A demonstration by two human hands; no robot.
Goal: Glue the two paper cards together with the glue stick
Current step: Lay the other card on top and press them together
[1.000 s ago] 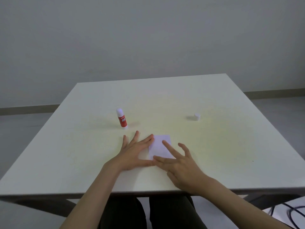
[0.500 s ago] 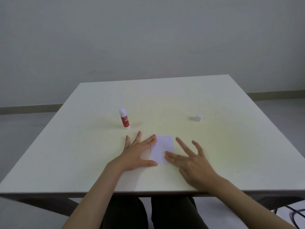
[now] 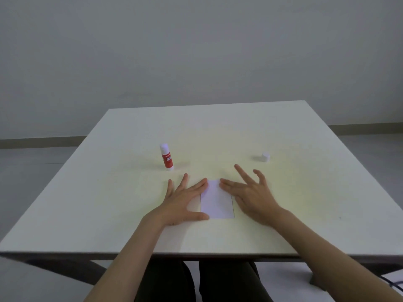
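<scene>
We see a pale square surface (image 3: 305, 192). On it lie a white paper card (image 3: 218, 203) near its front edge, an upright red glue stick (image 3: 167, 157) behind-left, and a small white cap (image 3: 265, 156) behind-right.

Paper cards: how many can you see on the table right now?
1 visible outline: the paper card lies flat between the left hand and right hand. A second may lie stacked exactly with it, hidden.

A single head-worn camera looks forward and down across the near table (image 3: 283, 214) edge toward the wall.
</scene>
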